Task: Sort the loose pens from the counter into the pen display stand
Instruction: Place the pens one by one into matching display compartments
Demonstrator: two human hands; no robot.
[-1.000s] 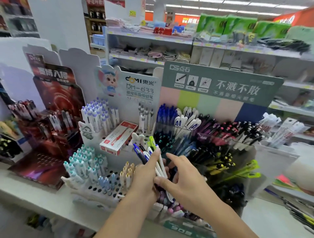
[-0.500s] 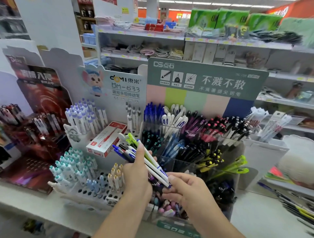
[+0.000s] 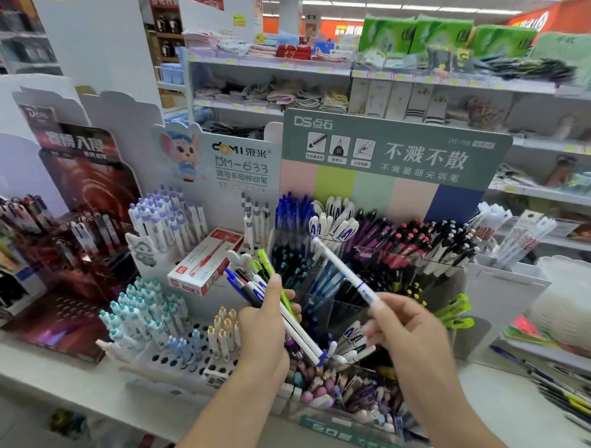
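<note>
Pen, white with blue band (image 3: 343,271): pinched at its lower end by right hand (image 3: 406,332), tip angled up over the pen display stand (image 3: 367,255). Left hand (image 3: 265,323) wraps a mixed pen bundle (image 3: 256,284). Light, rigid, likely slick; mid-barrel hold would steady it better.

Behind, white store shelving (image 3: 319,68) stacked with folded cloths (image 3: 281,96) and green packs (image 3: 415,32); overhead, long ceiling strip lights (image 3: 399,3); far back, an orange wall band (image 3: 319,27).
</note>
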